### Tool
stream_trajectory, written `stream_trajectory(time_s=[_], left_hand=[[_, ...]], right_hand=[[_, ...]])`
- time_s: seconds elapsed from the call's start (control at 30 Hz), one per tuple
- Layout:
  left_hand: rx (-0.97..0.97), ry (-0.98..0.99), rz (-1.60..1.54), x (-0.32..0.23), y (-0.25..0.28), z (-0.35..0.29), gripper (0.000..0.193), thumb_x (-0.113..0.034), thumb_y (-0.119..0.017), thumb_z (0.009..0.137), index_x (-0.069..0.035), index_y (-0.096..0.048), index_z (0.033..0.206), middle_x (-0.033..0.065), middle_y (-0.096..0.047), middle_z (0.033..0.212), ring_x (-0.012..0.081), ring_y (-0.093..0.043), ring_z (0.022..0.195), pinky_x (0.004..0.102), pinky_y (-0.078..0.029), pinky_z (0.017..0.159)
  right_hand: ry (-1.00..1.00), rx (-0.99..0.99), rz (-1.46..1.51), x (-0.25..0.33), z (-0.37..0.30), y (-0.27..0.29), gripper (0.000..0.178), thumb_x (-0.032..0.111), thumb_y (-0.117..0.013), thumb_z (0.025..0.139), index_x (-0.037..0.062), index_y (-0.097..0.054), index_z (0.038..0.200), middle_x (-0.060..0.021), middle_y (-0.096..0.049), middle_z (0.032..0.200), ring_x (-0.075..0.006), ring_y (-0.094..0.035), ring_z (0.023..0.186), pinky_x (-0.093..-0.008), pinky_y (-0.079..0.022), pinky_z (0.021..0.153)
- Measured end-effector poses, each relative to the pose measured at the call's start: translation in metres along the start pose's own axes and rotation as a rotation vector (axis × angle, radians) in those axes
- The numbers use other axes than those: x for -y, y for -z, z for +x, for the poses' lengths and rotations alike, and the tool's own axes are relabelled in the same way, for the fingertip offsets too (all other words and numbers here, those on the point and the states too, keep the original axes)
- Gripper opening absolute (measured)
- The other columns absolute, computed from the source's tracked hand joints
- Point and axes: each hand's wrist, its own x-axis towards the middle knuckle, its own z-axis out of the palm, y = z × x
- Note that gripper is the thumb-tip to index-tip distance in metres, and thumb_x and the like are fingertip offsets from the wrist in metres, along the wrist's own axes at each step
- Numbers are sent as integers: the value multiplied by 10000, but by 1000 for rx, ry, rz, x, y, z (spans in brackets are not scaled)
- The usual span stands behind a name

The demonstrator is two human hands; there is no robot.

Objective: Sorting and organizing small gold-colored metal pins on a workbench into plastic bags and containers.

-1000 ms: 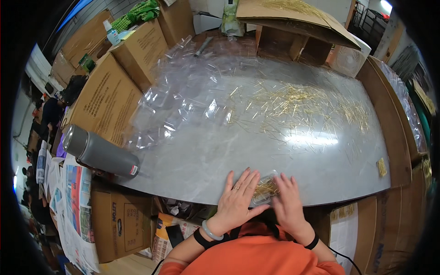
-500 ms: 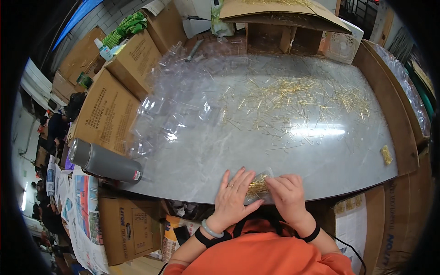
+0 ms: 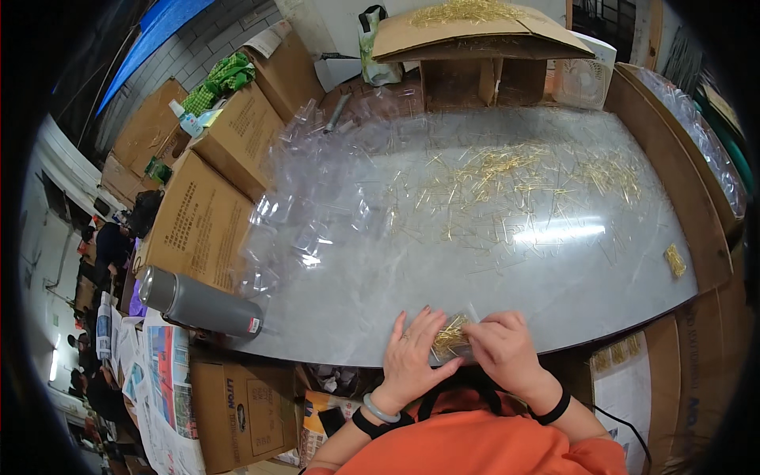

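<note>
A small clear plastic packet (image 3: 451, 336) filled with thin gold-coloured wire pins lies at the table's near edge, between my two hands. My left hand (image 3: 413, 347) rests along its left side, fingers stretched out and thumb reaching toward its near end. At the packet's right side my right hand (image 3: 504, 348) has thumb and fingers pinched together on its edge. The pinching fingertips are partly hidden behind the hand. Farther off, many loose gold wire pins (image 3: 499, 170) are scattered over the grey table (image 3: 372, 293).
Clear plastic packets (image 3: 317, 182) are heaped at the table's left. A grey bottle (image 3: 202, 301) lies tilted at the left edge. Cardboard boxes (image 3: 194, 222) wall the left side, a cardboard strip (image 3: 673, 170) the right. One gold bundle (image 3: 674, 260) sits far right.
The whole view has shifted slightly, so the table and hands appear a little lower and to the right. Both hands stay at the packet, with only slight finger movement.
</note>
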Motion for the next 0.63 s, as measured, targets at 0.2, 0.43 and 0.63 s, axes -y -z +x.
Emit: stream_trajectory(time_s=[0.2, 0.43, 0.63], left_hand=[[10, -9, -10, 4, -2, -3, 745, -342, -835, 751, -58, -536, 1372, 126, -603, 1370, 338, -516, 1359, 574, -262, 1176], [36, -13, -48, 4, 3, -1, 794, -369, -845, 744, -44, -514, 1389, 139, -594, 1377, 355, -499, 1370, 586, -235, 1187], [100, 5, -71, 10, 6, -7, 854, -415, -804, 802, -46, -427, 1473, 196, -519, 1446, 355, -448, 1411, 590, -180, 1213]], right_hand=[[-153, 54, 106, 14, 10, -7, 339, 165, -796, 762, 122, -675, 1077, -73, -593, 1199, -290, -550, 1051, -422, -440, 909], [-67, 118, 43, -3, 12, -11, 307, 128, -752, 816, 119, -675, 1113, -98, -601, 1223, -316, -545, 1122, -443, -440, 949], [-204, 222, 183, -5, 40, 21, 325, 140, -690, 904, 126, -640, 1225, -163, -577, 1297, -379, -533, 1191, -469, -428, 1034]])
